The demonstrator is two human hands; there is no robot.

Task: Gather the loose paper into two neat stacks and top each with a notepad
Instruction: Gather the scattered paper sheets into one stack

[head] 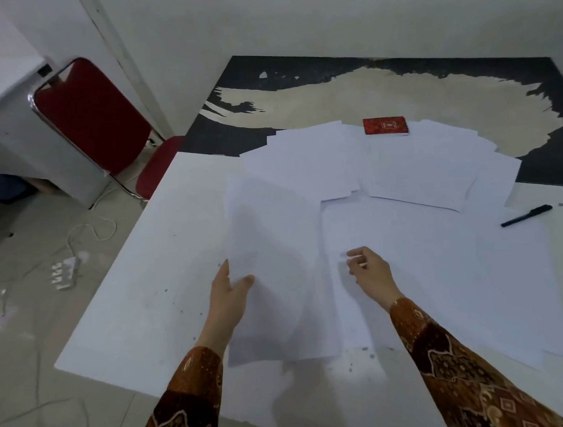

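My left hand (229, 296) holds a bunch of white sheets (276, 272) by their left edge, thumb on top, lifted a little off the white table (140, 286). My right hand (371, 272) hovers just right of that bunch with curled fingers that pinch the corner of a sheet lying flat (389, 240). Many more loose sheets (401, 168) are spread over the far and right parts of the table. A red notepad (386, 126) lies on the far papers.
A black pen (526, 215) lies at the right on the paper. A red chair (96, 118) stands off the table's left far corner. A power strip (68, 269) and cables lie on the floor at left. The far tabletop is dark and worn.
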